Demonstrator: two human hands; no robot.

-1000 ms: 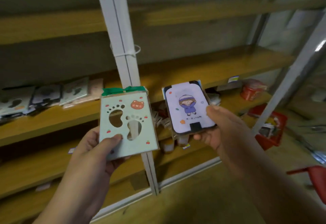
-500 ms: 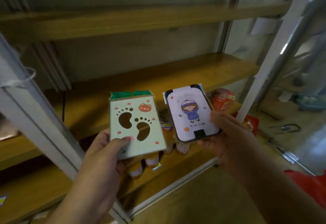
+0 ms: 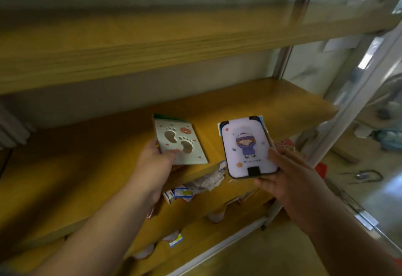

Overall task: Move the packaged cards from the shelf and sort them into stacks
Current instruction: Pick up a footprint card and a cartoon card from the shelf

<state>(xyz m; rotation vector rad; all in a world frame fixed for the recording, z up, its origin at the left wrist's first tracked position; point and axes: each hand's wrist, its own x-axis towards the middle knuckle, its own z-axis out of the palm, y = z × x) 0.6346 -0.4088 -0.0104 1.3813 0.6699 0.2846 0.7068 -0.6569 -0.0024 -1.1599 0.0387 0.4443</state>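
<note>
Head view only, so here goes. Left hand [image 3: 155, 164] has its grip closed on the pale green footprint card [image 3: 179, 142], thumb on the front near the bottom edge, fingers behind. That card sits low over the wooden middle shelf [image 3: 87, 167], tilted back, and I can't tell if it's actually touching the wood. Right hand [image 3: 287, 171] is clamped on the pink card with a cartoon kid in purple [image 3: 247, 148], thumb on its right edge, fingers underneath, held out in front of the shelf edge. Small blue-and-white packets [image 3: 182, 193] are piled on the lower shelf between the two arms. Everything's a bit motion-blurred.
</note>
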